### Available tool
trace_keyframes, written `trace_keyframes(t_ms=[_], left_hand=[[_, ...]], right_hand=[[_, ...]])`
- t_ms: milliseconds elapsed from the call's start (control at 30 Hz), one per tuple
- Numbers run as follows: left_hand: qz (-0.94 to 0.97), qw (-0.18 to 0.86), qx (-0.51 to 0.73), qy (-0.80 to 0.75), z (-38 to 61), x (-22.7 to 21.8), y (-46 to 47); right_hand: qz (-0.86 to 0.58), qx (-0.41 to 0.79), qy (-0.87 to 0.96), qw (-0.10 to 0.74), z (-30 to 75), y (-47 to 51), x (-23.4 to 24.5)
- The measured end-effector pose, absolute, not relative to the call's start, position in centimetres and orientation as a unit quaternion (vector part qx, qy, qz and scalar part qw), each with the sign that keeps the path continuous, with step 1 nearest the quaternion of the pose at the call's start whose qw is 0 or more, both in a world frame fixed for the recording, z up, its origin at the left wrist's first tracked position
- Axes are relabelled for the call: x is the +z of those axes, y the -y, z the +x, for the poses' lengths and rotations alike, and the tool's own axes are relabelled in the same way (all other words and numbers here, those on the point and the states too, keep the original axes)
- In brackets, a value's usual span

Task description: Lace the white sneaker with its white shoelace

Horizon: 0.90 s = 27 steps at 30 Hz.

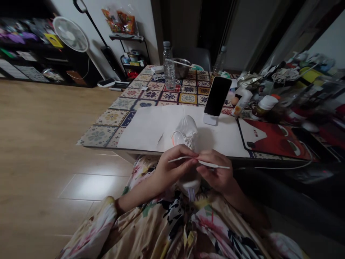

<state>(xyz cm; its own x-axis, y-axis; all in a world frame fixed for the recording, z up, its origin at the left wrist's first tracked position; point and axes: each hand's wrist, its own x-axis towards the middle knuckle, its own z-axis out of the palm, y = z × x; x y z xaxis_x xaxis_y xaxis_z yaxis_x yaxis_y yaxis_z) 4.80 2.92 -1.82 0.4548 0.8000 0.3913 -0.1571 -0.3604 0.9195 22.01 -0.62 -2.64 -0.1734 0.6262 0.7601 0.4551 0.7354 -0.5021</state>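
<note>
White lace (199, 161) stretches almost level between both hands, its long axis running left to right, just above the lap and in front of the worktop (151, 129) edge. The white shoe (185, 135) sits directly behind and beneath the hands, toe pointing away, heel down near the lap. The left hand (172, 169) pinches the lace near its left end, fingers closed on it. The right hand (217, 172) nips it too, fingertips meeting the left's, the free tip poking out rightward. A phone (217, 95) stands beyond, propped upright.
</note>
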Motion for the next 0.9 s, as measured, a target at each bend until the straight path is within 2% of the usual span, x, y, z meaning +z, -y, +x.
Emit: trace_keyframes(t_ms=[67, 167, 267, 367, 433, 500, 600, 667, 900], left_hand=[[0.700, 0.482, 0.479, -0.222, 4.6, -1.8, -3.1], [0.745, 0.468, 0.436, -0.190, 4.2, -1.7, -3.1], [0.779, 0.473, 0.378, -0.164, 4.0, -1.5, -2.9], [0.779, 0.461, 0.391, -0.168, 3.9, -1.5, -2.8], [0.770, 0.437, 0.429, -0.178, 4.0, -1.6, -2.8], [0.762, 0.408, 0.471, -0.177, 4.0, -1.7, -3.0], [0.757, 0.379, 0.507, -0.162, 4.0, -1.8, -3.1], [0.759, 0.374, 0.508, -0.160, 3.9, -1.6, -3.1], [0.756, 0.395, 0.482, -0.200, 4.1, -1.2, -3.0]], right_hand=[[-0.362, 0.084, 0.758, 0.536, 22.0, 0.8, -2.6], [-0.374, 0.074, 0.740, 0.553, 22.0, 1.3, -2.9], [-0.408, 0.084, 0.673, 0.612, 21.8, 1.6, -3.6], [-0.427, 0.159, 0.595, 0.662, 21.1, 1.3, -3.9], [-0.399, 0.205, 0.595, 0.667, 20.9, 1.0, -3.9], [-0.375, 0.206, 0.646, 0.633, 21.0, 0.8, -3.6], [-0.367, 0.150, 0.755, 0.522, 21.7, 0.7, -3.1], [-0.366, 0.112, 0.789, 0.481, 22.0, 0.7, -2.7], [-0.361, 0.094, 0.772, 0.514, 21.7, 0.2, -2.8]])
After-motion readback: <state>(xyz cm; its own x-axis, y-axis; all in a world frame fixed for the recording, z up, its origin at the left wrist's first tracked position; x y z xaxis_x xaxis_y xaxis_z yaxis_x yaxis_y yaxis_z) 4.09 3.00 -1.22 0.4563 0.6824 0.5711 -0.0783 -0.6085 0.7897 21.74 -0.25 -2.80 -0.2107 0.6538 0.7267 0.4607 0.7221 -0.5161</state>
